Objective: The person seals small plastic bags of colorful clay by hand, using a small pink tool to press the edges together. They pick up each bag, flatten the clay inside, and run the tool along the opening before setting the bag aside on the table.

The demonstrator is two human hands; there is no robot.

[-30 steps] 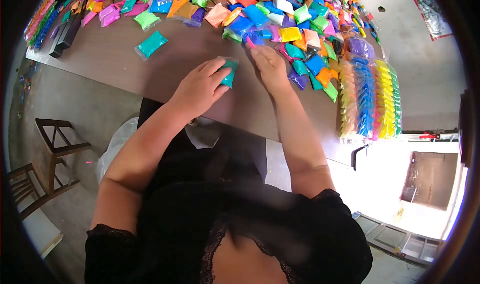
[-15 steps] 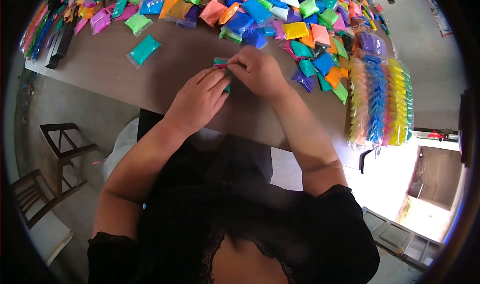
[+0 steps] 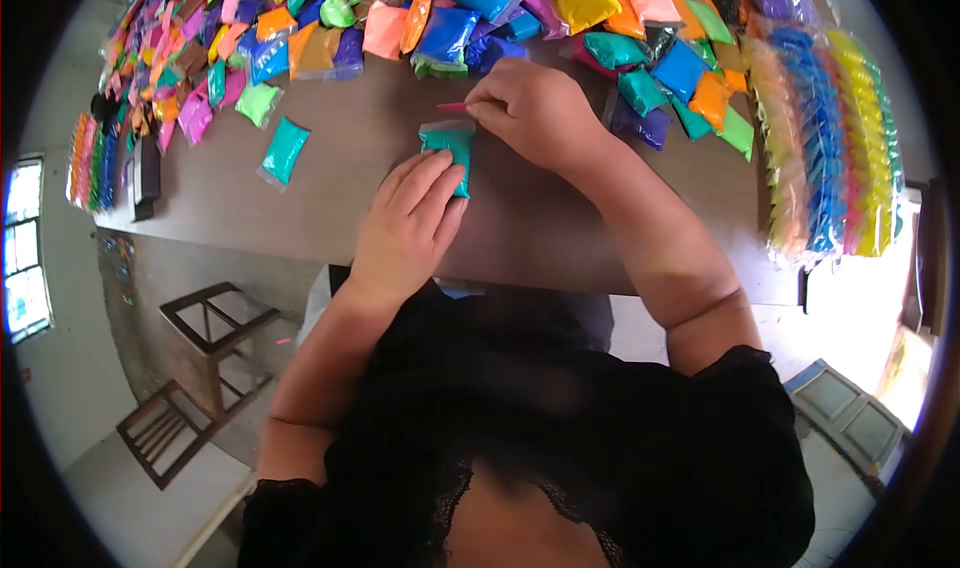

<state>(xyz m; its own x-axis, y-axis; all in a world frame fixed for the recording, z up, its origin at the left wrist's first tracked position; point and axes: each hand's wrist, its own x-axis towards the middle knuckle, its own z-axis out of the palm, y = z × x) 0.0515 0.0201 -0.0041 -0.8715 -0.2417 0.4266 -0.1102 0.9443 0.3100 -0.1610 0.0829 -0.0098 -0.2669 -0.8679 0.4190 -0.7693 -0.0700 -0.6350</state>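
Note:
A teal packet (image 3: 460, 150) in clear plastic lies on the brown table, its clear top end pointing away from me. My left hand (image 3: 405, 213) grips it, fingers laid over its lower left part; the thumb is hidden. Just beyond the packet, to the upper right, my right hand (image 3: 535, 113) is closed in a pinch. From its fingertips a thin pink strip (image 3: 453, 107) sticks out to the left, above the packet's top edge; I cannot tell what kind of thing it is. Another teal packet (image 3: 286, 152) lies apart on the left.
A heap of colourful packets (image 3: 450, 38) covers the far side of the brown table (image 3: 350, 158). Rows of bagged packets (image 3: 825, 148) stand at the right end. At the left are a dark long object (image 3: 146, 178) and upright coloured bundles (image 3: 90, 163). Wooden chairs (image 3: 215, 318) stand below left.
My right hand has moved off the packet's top end, taking the pink strip away from it. More of the teal packet shows under my left hand. The camera view has shifted.

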